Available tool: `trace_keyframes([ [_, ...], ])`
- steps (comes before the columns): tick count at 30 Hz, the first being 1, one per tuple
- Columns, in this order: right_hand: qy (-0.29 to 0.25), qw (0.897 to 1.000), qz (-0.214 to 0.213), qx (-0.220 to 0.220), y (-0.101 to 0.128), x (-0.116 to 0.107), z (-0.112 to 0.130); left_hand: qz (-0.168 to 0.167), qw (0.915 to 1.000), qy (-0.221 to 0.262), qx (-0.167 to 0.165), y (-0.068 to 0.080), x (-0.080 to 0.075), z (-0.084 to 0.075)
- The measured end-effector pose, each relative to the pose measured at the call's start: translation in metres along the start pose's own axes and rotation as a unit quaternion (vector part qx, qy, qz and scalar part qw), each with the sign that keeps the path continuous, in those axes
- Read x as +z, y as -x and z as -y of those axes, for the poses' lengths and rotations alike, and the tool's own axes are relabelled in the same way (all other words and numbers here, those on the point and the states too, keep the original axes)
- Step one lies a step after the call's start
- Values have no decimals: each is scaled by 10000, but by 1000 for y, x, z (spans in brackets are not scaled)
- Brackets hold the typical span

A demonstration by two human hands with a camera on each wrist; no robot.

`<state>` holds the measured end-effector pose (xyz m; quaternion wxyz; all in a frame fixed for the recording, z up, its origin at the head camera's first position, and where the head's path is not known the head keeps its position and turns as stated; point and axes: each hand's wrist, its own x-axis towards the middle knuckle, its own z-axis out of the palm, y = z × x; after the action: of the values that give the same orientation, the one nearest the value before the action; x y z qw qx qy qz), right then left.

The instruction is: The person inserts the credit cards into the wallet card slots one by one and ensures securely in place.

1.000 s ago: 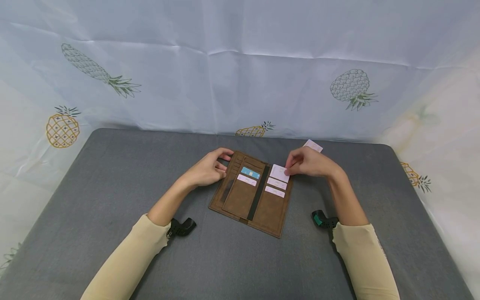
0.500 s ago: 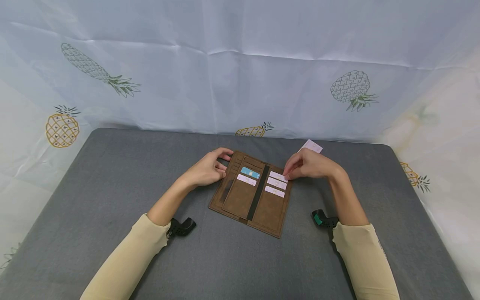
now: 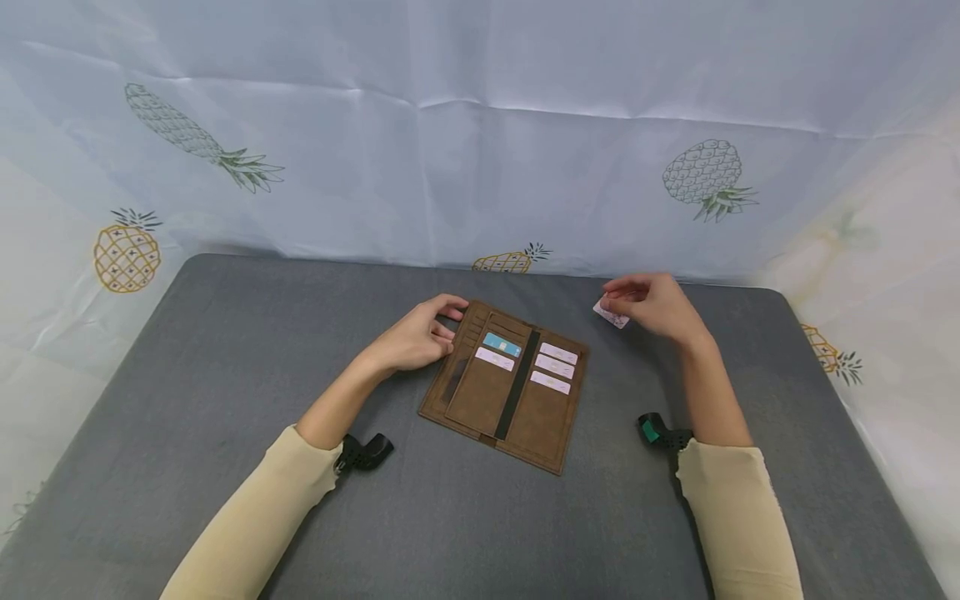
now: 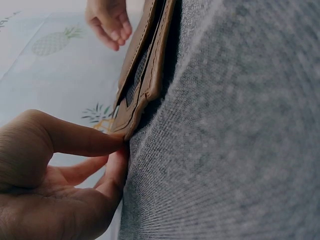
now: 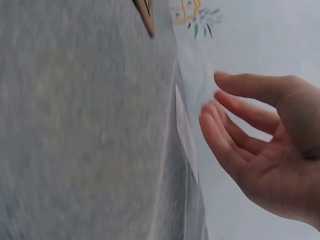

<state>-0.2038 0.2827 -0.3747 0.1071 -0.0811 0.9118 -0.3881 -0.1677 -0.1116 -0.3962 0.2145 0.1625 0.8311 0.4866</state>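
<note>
A brown long wallet (image 3: 536,425) lies spread flat on the grey table. One blue card (image 3: 501,345) and a pinkish card (image 3: 493,359) sit in its left panel, and several pinkish cards (image 3: 554,367) fill slots of the right panel. My left hand (image 3: 416,336) pinches the wallet's upper left corner between thumb and fingers, as the left wrist view shows. Over a loose pinkish card (image 3: 611,317) beyond the wallet's right side, my right hand (image 3: 658,307) hovers. In the right wrist view its thumb and fingers are apart, holding nothing, just off that card (image 5: 185,135).
A white curtain (image 3: 450,183) printed with pineapples hangs right behind the table's far edge. The grey tabletop (image 3: 465,533) stretches around the wallet. Black wrist devices (image 3: 366,452) stick out at both cuffs.
The right hand slid the top right card down into its slot, let go, and moved right and away to the loose card. The left hand stays at the wallet's corner.
</note>
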Motion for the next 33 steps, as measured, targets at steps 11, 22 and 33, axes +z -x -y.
trace_keyframes([
  [11,12,9955,-847,422,-2,-8,-22,-7,10000,19,-16,1,0,0],
  [22,505,9908,-406,1189,-2,-13,-30,-23,10000,0,-10,0,1,-1],
  [33,783,9900,-224,1156,-2,-13,-26,-39,10000,6,12,0,1,0],
])
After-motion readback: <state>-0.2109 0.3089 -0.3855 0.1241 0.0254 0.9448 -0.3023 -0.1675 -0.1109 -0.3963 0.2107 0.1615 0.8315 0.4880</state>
